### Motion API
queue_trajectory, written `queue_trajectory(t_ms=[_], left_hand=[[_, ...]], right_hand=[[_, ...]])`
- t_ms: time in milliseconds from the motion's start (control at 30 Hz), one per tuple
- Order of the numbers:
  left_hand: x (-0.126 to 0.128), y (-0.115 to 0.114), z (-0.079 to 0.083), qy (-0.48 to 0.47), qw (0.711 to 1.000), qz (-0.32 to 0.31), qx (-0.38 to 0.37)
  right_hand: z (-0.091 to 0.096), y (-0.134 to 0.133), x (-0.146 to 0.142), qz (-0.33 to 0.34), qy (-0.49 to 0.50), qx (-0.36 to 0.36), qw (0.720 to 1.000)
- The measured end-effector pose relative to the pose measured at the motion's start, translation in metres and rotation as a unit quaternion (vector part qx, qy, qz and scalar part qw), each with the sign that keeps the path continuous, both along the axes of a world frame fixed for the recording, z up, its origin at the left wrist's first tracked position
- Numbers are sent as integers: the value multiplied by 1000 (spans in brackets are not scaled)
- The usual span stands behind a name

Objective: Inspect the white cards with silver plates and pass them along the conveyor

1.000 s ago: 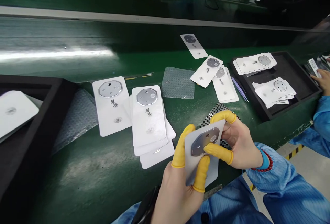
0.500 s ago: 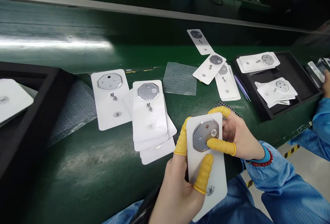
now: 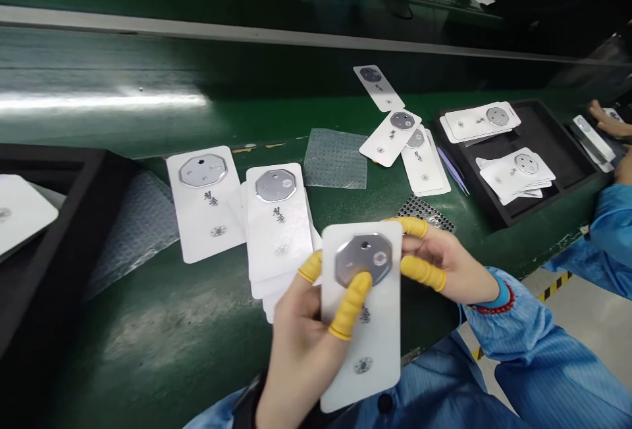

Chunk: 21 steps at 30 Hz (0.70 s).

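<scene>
I hold a white phone back cover [image 3: 375, 337] upright in front of me, its silver octagonal camera plate [image 3: 364, 258] facing up. My left hand [image 3: 306, 337], with yellow finger cots, grips the cover's left edge, the thumb pressed on the plate's lower rim. My right hand [image 3: 444, 264], also in yellow cots, pinches the cover's upper right edge. Just left of my hands lies a stack of the same covers [image 3: 279, 225], and a single cover [image 3: 203, 202] lies beside it.
The green bench [image 3: 148, 324] carries a black tray [image 3: 44, 245] at the left and another black tray [image 3: 567, 152] with covers at the right. More covers [image 3: 395, 136], bubble wrap [image 3: 336, 159] and a perforated mat [image 3: 424, 208] lie mid-bench. Another person's hand [image 3: 609, 126] works at far right.
The held cover has shifted left and come up flatter toward me. My left thumb now rests on the camera plate, while my right thumb has slid off it to the cover's right edge.
</scene>
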State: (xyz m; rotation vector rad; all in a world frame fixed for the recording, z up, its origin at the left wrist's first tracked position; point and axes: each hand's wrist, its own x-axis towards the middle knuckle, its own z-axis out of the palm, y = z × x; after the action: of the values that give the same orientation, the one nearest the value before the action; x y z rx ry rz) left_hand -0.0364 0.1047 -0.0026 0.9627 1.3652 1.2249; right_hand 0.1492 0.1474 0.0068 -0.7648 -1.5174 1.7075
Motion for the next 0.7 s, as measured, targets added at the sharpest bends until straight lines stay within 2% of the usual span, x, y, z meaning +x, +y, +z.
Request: queue_trajectory(t_ms=[67,100,200,267,333,433,533,633,700], left_hand=[[-4,6,1,-23,998,50,-27],[-5,8,1,-26,996,76,-31],[-6,10,0,-29,993,106,-39],[-4,11,-3,-16,995,90,-46],[-4,14,-8,29,997,71,-31],[-6,20,-20,113,992,54,5],[-8,21,-34,79,996,-26,-21],[-3,16,-39,9,994,-97,-47],[3,13,-36,-9,993,-107,-47]], right_hand=[[-4,-3,17,-37,-110,91,989],[-10,-5,25,-66,-187,140,970],[-38,-13,44,-109,-376,265,881],[-56,-16,48,-104,-410,313,850],[-65,-17,49,-111,-400,349,840],[-54,-17,52,-134,-378,382,833],[-29,-18,57,-135,-363,433,814],[-8,-16,57,-66,-356,480,799],[0,-13,54,8,-358,465,810]])
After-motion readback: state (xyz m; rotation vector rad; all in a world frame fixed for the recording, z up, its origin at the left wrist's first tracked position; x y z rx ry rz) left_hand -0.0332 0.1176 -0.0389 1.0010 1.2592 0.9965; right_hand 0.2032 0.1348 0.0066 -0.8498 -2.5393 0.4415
